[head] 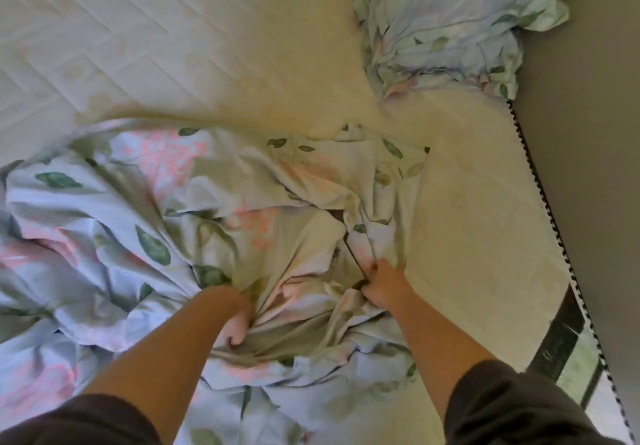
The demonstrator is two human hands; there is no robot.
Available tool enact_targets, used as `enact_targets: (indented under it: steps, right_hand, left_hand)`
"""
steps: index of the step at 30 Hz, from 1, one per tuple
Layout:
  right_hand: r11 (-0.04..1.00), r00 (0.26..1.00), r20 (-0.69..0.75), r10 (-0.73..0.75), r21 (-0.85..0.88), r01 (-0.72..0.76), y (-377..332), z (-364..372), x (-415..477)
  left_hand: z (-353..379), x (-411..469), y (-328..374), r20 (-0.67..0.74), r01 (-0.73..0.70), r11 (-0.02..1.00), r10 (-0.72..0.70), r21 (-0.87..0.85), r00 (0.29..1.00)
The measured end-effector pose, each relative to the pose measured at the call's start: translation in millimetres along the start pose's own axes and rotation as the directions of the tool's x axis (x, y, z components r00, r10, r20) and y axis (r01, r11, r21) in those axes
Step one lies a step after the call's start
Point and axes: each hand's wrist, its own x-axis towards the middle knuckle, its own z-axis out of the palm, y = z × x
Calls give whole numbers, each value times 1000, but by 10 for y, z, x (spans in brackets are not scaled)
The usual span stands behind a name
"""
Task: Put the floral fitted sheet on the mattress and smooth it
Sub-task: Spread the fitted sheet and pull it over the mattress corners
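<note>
The floral fitted sheet (114,223), pale blue with pink blooms and green leaves, lies bunched over the near left part of the bare quilted mattress (156,46). My left hand (233,323) is buried in its folds, fingers curled around a bunch of cloth. My right hand (382,282) grips another fold a little to the right, near the sheet's edge. Both forearms reach in from the bottom, with dark sleeves.
A second crumpled piece of matching floral fabric (450,25) lies at the far right of the mattress. The mattress's right edge has black-and-white piping (540,195), and beyond it is a plain grey surface (595,167).
</note>
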Motion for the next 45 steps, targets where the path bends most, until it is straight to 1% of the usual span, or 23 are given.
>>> enact_targets:
  steps: [2, 4, 5, 7, 9, 11, 13, 14, 15, 16, 19, 21, 22, 23, 26, 28, 30, 33, 36, 39, 40, 42, 45]
  right_hand:
    - [987, 995, -25, 99, 131, -95, 10, 50, -5]
    - [930, 960, -179, 214, 339, -144, 1, -6, -11]
    - [857, 940, -219, 263, 501, -123, 5, -64, -5]
    - [621, 910, -221, 352, 782, -50, 4, -185, 33]
    - [476, 894, -164, 417, 877, -62, 41, -273, 103]
    - [488, 911, -94, 401, 864, -126, 64, -333, 150]
    - [572, 921, -102, 375, 808, -143, 125, -395, 112]
    - [647, 921, -139, 364, 749, -142, 170, -414, 101]
    - [668, 910, -164, 380, 730, -148, 232, -467, 70]
    - [694, 889, -223, 401, 707, -136, 340, -493, 78]
    - [568, 803, -290, 520, 820, -73, 698, -562, -2]
    - [438, 790, -295, 538, 898, 37, 887, -580, -117]
    - [328, 806, -249, 536, 942, 72, 944, -589, -167]
    - [319, 850, -212, 482, 946, 55, 1011, -595, -215]
    - [494, 941, -175, 291, 870, 9, 1098, -485, -293]
    - [550, 979, -113, 167, 835, 3, 1136, -349, -325]
    - [542, 998, 0, 61, 840, -33, 1182, -230, -374]
    - [432, 994, 106, -12, 897, -91, 1317, -166, -423]
    - [297, 986, 153, 65, 940, -166, 1493, -209, -367]
    - [98, 975, 203, 91, 972, -212, 1596, -238, -294]
    - [112, 969, 228, 93, 965, -238, 1595, -243, -274]
    - [230, 961, 240, 136, 936, -266, 1571, -212, -216]
    - [403, 943, 133, 306, 879, -255, 1622, -147, -112]
  left_hand:
    - [7, 14, 20, -23, 14, 1000, -15, -28, 1000]
    - [64, 44, 57, -97, 30, 997, -37, -73, 995]
    - [97, 58, 82, -132, 36, 996, -47, -81, 990]
    - [177, 75, 117, -200, 49, 997, -59, -51, 978]
    - [243, 103, 137, -271, 65, 998, -60, 8, 961]
    - [268, 73, 133, -309, 71, 997, -66, 6, 949]
    - [275, 31, 136, -344, 87, 995, -97, -46, 934]
    - [269, 18, 146, -403, 93, 992, -121, -87, 907]
    - [250, 8, 169, -492, 101, 987, -151, -126, 857]
    - [216, 1, 194, -595, 113, 982, -182, -151, 783]
    - [54, -35, 356, -803, 92, 982, -190, -167, 565]
    - [-96, -39, 529, -854, 4, 987, -144, -164, 499]
    - [-175, -36, 625, -874, -54, 983, -130, -175, 468]
    - [-268, -33, 752, -895, -115, 976, -118, -184, 430]
    - [-538, -23, 1142, -941, -279, 950, -36, -136, 336]
    - [-689, 9, 1440, -933, -236, 972, 64, -22, 354]
    - [-786, 63, 1666, -895, -113, 993, 68, 20, 441]
    - [-843, 143, 1792, -763, -79, 996, 16, -46, 646]
    - [-741, 193, 1773, -572, -148, 989, 125, 6, 811]
    - [-460, 158, 1773, -407, -271, 960, 220, -71, 886]
    - [-350, 144, 1780, -373, -289, 952, 233, -102, 898]
    - [-152, 132, 1809, -320, -317, 938, 261, -137, 911]
    - [-76, 86, 1875, -335, -366, 907, 286, -206, 898]
